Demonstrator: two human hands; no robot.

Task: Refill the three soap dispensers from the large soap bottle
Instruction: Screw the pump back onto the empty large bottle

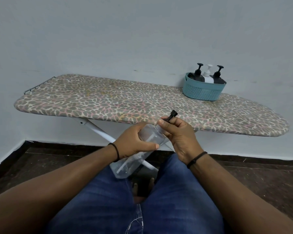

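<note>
A large clear soap bottle (125,168) lies tilted over my lap, base toward me, neck up toward the board. My left hand (134,142) is wrapped around its upper body. My right hand (178,132) grips the neck, fingers closed around the black pump top (172,115). A white dip tube shows inside the bottle. Three soap dispensers stand upright in a teal basket (201,92) at the far right of the board: a black one (197,74), a white one (208,76) and another black one (218,75).
A leopard-print ironing board (108,98) stands low in front of me against a pale wall. Its white legs (100,130) cross under it. My knees in blue jeans fill the foreground, over a dark floor.
</note>
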